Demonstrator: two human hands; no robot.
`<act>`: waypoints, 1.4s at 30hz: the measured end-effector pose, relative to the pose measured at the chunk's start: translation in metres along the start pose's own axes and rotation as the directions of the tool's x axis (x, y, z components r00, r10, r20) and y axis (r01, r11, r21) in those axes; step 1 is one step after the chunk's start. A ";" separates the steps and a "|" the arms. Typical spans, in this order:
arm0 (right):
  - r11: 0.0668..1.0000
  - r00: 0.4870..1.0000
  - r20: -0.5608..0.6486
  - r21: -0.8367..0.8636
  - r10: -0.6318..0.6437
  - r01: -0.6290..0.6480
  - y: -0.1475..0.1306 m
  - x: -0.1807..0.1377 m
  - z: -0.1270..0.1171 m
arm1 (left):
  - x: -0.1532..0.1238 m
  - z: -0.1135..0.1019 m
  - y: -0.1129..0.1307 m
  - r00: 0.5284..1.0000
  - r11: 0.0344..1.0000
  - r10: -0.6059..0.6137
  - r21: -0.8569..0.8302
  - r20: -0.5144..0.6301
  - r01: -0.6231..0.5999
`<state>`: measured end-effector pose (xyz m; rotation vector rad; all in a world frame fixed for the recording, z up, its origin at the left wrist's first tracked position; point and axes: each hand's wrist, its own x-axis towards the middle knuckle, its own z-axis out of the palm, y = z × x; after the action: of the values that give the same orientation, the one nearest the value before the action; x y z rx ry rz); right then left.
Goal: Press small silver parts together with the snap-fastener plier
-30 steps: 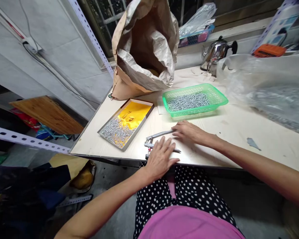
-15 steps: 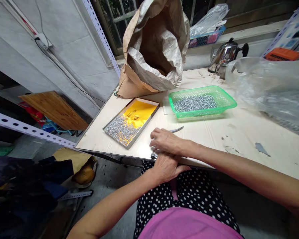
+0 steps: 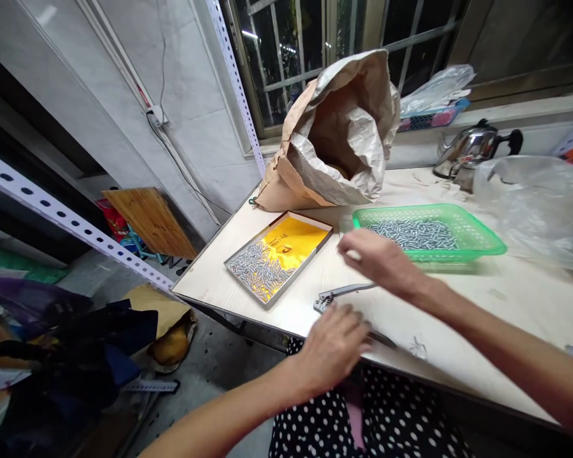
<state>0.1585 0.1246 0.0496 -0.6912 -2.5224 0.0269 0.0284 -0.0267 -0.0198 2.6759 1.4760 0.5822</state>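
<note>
Step in hand, I judge: work at the plier-like tool [image 3: 353, 288], on the table [image 3: 458, 312] near the shallow box [image 3: 290, 278] of metal pins [image 3: 255, 264]. Left hand [image 3: 337, 343] over its near handle [image 3: 384, 339]; gripping or resting, can't tell. Right hand [image 3: 384, 261] raised before the green basket [image 3: 480, 240], fingers curled, too blurred to show any load. Next move likely calls for a steadied tool.

Makeshift workshop; hand tool [image 3: 347, 290], loose metal pins [image 3: 256, 267], worktable [image 3: 530, 296]

Bright tabletop [image 3: 496, 286], motion-blurred hands [image 3: 382, 261], glare on yellow sheet [image 3: 300, 240], dim lower left
</note>
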 end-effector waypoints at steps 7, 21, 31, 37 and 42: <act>0.879 0.941 -0.081 -0.339 0.327 -0.335 0.066 -0.022 -0.038 | 0.012 -0.069 -0.117 0.768 0.717 -0.629 0.294 -0.118 0.632; 0.960 0.952 0.177 0.084 0.248 -0.266 -0.043 -0.128 0.062 | 0.036 -0.049 -0.184 0.668 0.635 -0.740 0.408 0.078 0.656; 0.952 0.944 0.147 0.041 0.295 -0.304 -0.046 -0.129 0.066 | 0.034 -0.072 -0.144 0.823 0.717 -0.565 0.463 -0.050 0.521; 0.951 0.943 0.139 0.024 0.302 -0.308 -0.046 -0.129 0.066 | 0.025 -0.080 -0.168 0.721 0.616 -0.685 0.443 -0.107 0.651; 0.948 0.940 0.148 0.041 0.308 -0.316 -0.046 -0.129 0.065 | 0.022 -0.086 -0.193 0.609 0.597 -0.789 0.132 -0.077 0.791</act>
<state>0.1997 0.0302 -0.0616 -1.0912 -2.5032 0.2759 -0.1464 0.0840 0.0274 1.7254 2.5262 0.3976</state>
